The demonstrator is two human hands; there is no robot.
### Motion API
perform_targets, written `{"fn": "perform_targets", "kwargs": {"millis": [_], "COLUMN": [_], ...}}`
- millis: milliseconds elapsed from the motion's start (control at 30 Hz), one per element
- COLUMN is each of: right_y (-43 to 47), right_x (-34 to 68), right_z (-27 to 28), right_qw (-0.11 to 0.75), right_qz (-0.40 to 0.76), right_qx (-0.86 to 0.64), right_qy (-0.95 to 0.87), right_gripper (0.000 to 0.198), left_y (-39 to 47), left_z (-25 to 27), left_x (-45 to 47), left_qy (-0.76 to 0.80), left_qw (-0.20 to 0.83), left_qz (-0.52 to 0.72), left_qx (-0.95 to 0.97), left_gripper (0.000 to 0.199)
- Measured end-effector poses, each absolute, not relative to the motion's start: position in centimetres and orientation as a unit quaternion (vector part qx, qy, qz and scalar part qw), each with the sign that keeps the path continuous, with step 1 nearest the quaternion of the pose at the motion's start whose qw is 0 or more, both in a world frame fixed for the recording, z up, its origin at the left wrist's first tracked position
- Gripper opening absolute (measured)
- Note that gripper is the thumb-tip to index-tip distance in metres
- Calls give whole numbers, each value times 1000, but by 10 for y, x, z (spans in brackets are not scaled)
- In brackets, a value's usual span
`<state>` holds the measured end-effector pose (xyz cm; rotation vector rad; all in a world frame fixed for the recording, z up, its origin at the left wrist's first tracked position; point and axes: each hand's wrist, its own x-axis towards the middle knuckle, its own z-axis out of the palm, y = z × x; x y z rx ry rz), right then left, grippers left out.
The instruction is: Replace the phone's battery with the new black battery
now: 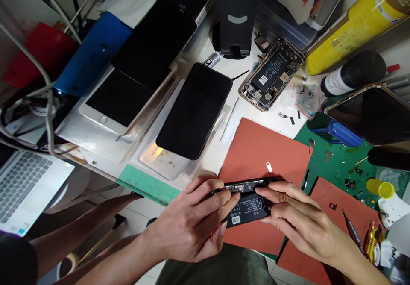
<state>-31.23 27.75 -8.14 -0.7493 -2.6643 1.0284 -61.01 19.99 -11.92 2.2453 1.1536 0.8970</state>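
Observation:
An opened phone [237,188] is held between my two hands above a reddish-brown mat [265,148], its small inner parts showing along the far edge. On its near side is a black battery [245,211] with white print and a square code; I cannot tell whether it is fully seated. My left hand [195,218] grips the left end, a fingertip pressing near the seam between battery and inner parts. My right hand [297,216] closes around the right end, with fingers on the top edge and the thumb beneath. A SIM eject pin [268,166] lies just beyond.
A dark phone [195,110] rests on plastic cases to the left. Behind the mat lies another opened phone [272,74]. To the right are a second mat [323,199], a pen-like tool [352,231] and a yellow cap [380,188]. Another person's arm [83,216] shows lower left.

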Motion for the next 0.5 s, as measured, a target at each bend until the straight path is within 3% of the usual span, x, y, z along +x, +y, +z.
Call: {"fn": "perform_targets", "kwargs": {"millis": [500], "right_y": [280], "right_x": [-313], "right_z": [-81], "right_qw": [93], "right_qz": [336], "right_qx": [-249], "right_qy": [-904], "right_gripper": [12], "left_y": [199], "left_z": [-120], "left_x": [-608], "left_qy": [420], "left_qw": [215], "left_qz": [325], "left_qx": [820], "left_gripper": [47]}}
